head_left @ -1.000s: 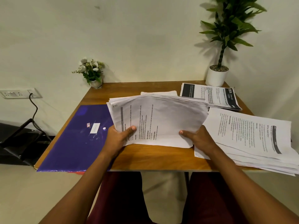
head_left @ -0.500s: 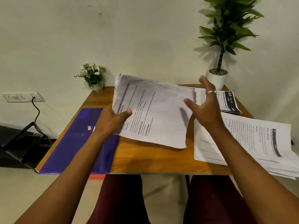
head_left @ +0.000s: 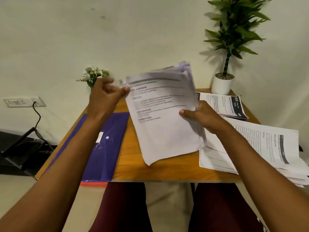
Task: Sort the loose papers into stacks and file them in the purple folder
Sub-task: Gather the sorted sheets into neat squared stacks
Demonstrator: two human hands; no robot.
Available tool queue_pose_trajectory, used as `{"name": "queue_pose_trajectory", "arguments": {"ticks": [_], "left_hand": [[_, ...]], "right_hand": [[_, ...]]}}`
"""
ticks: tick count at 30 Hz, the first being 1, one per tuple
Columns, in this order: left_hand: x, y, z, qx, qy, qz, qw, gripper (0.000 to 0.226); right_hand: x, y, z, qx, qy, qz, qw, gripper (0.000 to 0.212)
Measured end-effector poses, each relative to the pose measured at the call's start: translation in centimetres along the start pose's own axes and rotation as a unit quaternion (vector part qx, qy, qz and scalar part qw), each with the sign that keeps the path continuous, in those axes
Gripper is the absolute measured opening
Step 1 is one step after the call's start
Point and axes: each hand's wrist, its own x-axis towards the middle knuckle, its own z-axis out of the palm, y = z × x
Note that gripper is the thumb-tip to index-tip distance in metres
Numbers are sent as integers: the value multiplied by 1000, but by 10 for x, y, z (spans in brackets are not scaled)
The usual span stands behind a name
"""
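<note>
At far left a wall socket (head_left: 23,102) w/ a black cable (head_left: 38,118) plugged in. On the left part of the wooden table (head_left: 167,171) the purple folder (head_left: 103,144) lies flat and closed, and a small flower pot (head_left: 93,76) stands behind it at the wall. The left hand (head_left: 107,96), raised above the folder, pinches the top left corner of the bundle of papers (head_left: 163,118) btw. thumb and curled fingers; this part is blurred. The bundle is in the air over the table middle, tilted, printed side to the camera. The right hand (head_left: 200,116) clamps its right edge, thumb in front, other fingers behind. Further right 2 more paper stacks lie flat: the back stack (head_left: 224,106) and the front stack (head_left: 260,148), approx. at the table edge. A potted plant (head_left: 223,84) stands in the back right corner.
</note>
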Motion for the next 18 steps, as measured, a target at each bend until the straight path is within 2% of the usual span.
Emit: {"name": "queue_pose_trajectory", "arguments": {"ticks": [1,3,5,9,11,13,16,18], "left_hand": [[-6,-9,6,-53,-45,-65,995,63],[-26,-30,22,-133,-181,-163,961,53],[-49,-40,39,-185,-240,-197,932,40],[-68,-40,62,-177,-161,-155,959,20],[-65,-37,63,-153,-153,-117,969,17],[-62,-37,61,-137,-157,-83,975,25],[-63,-34,60,-131,-155,-41,978,35],[-69,-37,62,-138,-134,-24,981,39]], "right_hand": [[-2,4,3,63,-1,20,998,43],[-8,10,14,147,-1,46,988,60],[-12,16,27,186,3,47,981,64],[-13,31,41,198,19,55,979,79],[-10,30,41,189,49,35,980,70],[-8,24,38,178,78,17,981,63],[-5,18,38,158,109,0,981,36],[-6,18,40,157,129,-10,979,34]]}}
